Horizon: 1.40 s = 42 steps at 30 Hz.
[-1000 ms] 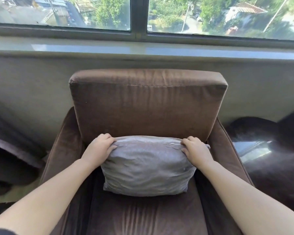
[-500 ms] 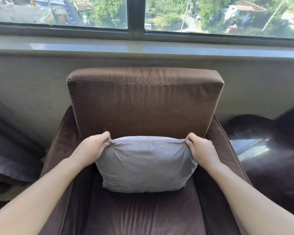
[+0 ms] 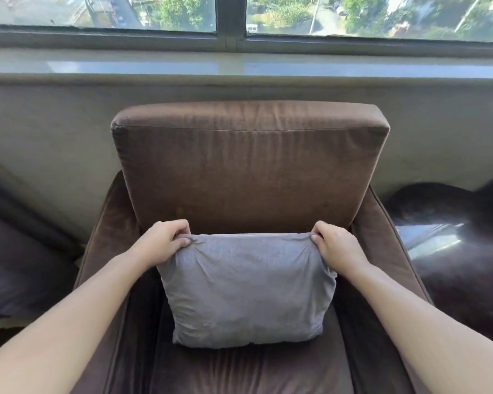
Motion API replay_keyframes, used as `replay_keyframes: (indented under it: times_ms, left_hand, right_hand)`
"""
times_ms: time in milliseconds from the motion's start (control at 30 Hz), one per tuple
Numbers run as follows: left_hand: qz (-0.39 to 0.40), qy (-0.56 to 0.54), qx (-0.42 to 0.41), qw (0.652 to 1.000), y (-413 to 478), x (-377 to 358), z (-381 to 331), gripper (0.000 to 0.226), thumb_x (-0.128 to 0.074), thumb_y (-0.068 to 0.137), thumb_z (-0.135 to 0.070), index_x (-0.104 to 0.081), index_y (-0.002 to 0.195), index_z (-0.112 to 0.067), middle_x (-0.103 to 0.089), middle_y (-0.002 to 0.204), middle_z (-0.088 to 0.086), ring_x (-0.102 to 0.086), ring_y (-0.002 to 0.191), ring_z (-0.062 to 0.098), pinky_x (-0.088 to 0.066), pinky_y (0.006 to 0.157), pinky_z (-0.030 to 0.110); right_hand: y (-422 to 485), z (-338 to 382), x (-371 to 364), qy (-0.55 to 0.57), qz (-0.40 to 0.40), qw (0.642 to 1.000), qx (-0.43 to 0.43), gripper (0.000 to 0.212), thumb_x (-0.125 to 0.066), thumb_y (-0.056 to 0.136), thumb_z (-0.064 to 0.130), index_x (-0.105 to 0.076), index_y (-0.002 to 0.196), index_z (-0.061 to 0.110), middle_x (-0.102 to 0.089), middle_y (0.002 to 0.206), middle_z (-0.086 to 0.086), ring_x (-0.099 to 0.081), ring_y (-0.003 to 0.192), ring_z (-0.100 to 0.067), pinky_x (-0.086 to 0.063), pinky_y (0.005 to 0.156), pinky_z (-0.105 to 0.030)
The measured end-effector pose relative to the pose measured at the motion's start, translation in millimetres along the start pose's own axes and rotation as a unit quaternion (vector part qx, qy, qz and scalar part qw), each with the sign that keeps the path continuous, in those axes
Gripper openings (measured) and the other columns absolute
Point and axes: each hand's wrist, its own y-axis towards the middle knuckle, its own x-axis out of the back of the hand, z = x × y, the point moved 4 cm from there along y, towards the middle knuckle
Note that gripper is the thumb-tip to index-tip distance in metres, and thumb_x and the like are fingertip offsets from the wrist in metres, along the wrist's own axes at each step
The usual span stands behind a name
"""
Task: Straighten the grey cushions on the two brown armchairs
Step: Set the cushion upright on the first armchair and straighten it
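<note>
A grey cushion [image 3: 246,291] stands upright on the seat of a brown armchair [image 3: 248,169], its top edge against the lower backrest. My left hand [image 3: 165,240] pinches the cushion's top left corner. My right hand [image 3: 335,245] pinches the top right corner. The cloth is pulled taut between the two corners. Its bottom edge rests on the seat.
A window sill [image 3: 245,65] and grey wall run behind the chair. A dark glossy seat [image 3: 453,245] sits to the right. Dark purple upholstery [image 3: 17,268] lies to the left. The chair's armrests [image 3: 108,231] flank the cushion closely.
The cushion has been lifted from a slumped, leaning pose to stand taller and upright. Both hands shifted from its upper sides to gripping the top corners.
</note>
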Motion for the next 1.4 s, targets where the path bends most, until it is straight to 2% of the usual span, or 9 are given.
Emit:
replay_keyframes:
  times_ms: [100,267,333,433,600,833,967,1200,1400]
  left_hand:
    - [-0.005,0.018,0.027,0.999,11,-19,5,0.012,-0.066,0.088,-0.020,-0.058,0.080,-0.024,-0.066,0.072,-0.004,-0.063,0.075,0.020,-0.053,0.073,0.038]
    - [-0.014,0.039,-0.015,0.999,33,-25,4,0.008,-0.067,0.091,-0.026,-0.071,0.091,-0.019,-0.066,0.092,-0.002,-0.061,0.090,0.018,-0.050,0.084,0.036]
    - [-0.018,0.067,-0.021,0.997,39,-24,7,0.008,-0.065,0.092,-0.020,-0.071,0.093,-0.015,-0.060,0.095,0.001,-0.060,0.095,0.022,-0.048,0.087,0.037]
    - [-0.044,0.100,-0.013,0.994,45,-19,7,0.007,-0.064,0.092,-0.021,-0.067,0.090,-0.015,-0.059,0.092,0.001,-0.060,0.095,0.024,-0.050,0.084,0.044]
    - [-0.120,0.119,-0.005,0.986,48,-9,0,0.011,-0.063,0.093,-0.023,-0.065,0.084,-0.018,-0.063,0.084,-0.003,-0.064,0.086,0.024,-0.047,0.074,0.039]
    - [-0.187,0.168,-0.034,0.967,42,4,-15,0.008,-0.068,0.090,-0.021,-0.071,0.084,-0.016,-0.065,0.083,-0.001,-0.064,0.084,0.024,-0.042,0.076,0.040]
    - [-0.219,0.215,-0.077,0.949,36,7,-14,0.009,-0.076,0.083,-0.018,-0.070,0.077,-0.017,-0.064,0.075,-0.002,-0.062,0.075,0.025,-0.043,0.069,0.041]
    - [-0.202,0.216,-0.012,0.955,57,0,-8,0.013,-0.068,0.091,-0.029,-0.073,0.084,-0.020,-0.065,0.084,-0.001,-0.056,0.090,0.026,-0.034,0.075,0.039]
    - [-0.252,0.176,0.036,0.951,42,-5,-6,0.019,-0.077,0.081,-0.032,-0.065,0.085,-0.017,-0.060,0.088,0.001,-0.056,0.091,0.026,-0.036,0.083,0.044]
  right_hand:
    - [11,1,-18,0.000,0.010,0.999,-0.033,0.012,-0.049,0.097,0.027,-0.055,0.087,0.024,-0.058,0.092,0.006,-0.060,0.091,-0.025,-0.047,0.079,-0.044]
    - [36,7,-25,-0.046,-0.002,0.999,-0.011,0.012,-0.051,0.096,0.022,-0.061,0.096,0.016,-0.052,0.098,-0.001,-0.052,0.096,-0.023,-0.034,0.069,-0.035]
    - [45,7,-23,-0.050,0.006,0.999,-0.014,0.013,-0.050,0.096,0.023,-0.061,0.094,0.016,-0.053,0.096,-0.001,-0.053,0.095,-0.024,-0.042,0.071,-0.037]
    - [58,7,-18,-0.019,0.013,0.999,-0.038,0.014,-0.050,0.096,0.023,-0.062,0.090,0.018,-0.052,0.092,0.000,-0.055,0.093,-0.026,-0.050,0.078,-0.043]
    - [71,6,-10,-0.014,-0.021,0.999,-0.045,0.013,-0.054,0.094,0.023,-0.064,0.087,0.020,-0.050,0.086,0.006,-0.058,0.087,-0.025,-0.043,0.068,-0.035]
    - [61,2,-2,-0.010,-0.082,0.997,0.010,0.009,-0.057,0.093,0.020,-0.060,0.085,0.018,-0.049,0.086,0.008,-0.056,0.080,-0.023,-0.040,0.068,-0.036]
    - [55,1,-1,0.000,-0.099,0.995,0.006,0.010,-0.058,0.093,0.020,-0.060,0.084,0.015,-0.055,0.090,0.002,-0.057,0.077,-0.026,-0.047,0.068,-0.040]
    - [64,8,-1,-0.021,-0.073,0.996,-0.035,0.012,-0.057,0.094,0.023,-0.065,0.089,0.014,-0.057,0.093,-0.003,-0.055,0.095,-0.027,-0.045,0.078,-0.041]
    - [64,18,2,-0.051,-0.027,0.996,-0.072,0.014,-0.059,0.092,0.025,-0.065,0.099,0.016,-0.057,0.099,-0.005,-0.055,0.103,-0.029,-0.046,0.081,-0.040]
